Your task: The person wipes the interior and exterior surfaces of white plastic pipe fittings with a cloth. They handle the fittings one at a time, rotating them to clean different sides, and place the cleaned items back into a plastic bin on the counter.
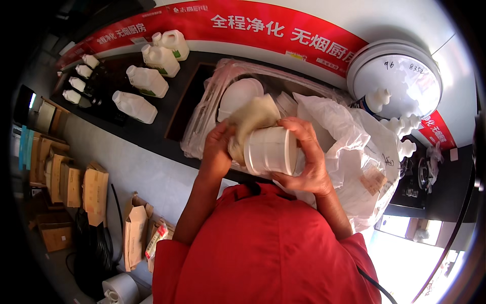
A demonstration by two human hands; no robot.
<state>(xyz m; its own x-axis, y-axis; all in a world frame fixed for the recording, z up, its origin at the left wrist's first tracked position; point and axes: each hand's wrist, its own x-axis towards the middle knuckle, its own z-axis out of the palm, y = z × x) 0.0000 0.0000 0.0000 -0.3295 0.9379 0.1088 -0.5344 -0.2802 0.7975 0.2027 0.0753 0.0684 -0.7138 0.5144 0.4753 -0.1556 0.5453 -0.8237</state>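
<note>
My right hand is closed round a white ribbed cylinder, perhaps a plastic pipe fitting, with the thumb under its near edge and fingers over its far side. A beige cloth is bunched against the cylinder's left end. My left hand grips that cloth, its fingertips partly hidden in the folds. Both hands are over the near part of a plastic-wrapped basin set in the dark counter. A white rounded piece lies inside the basin, beyond the cloth.
A large translucent plastic bag spreads over the right side. White jugs stand on the dark counter at left. Large round white lids lean at the back right. Cardboard boxes are on the floor at left.
</note>
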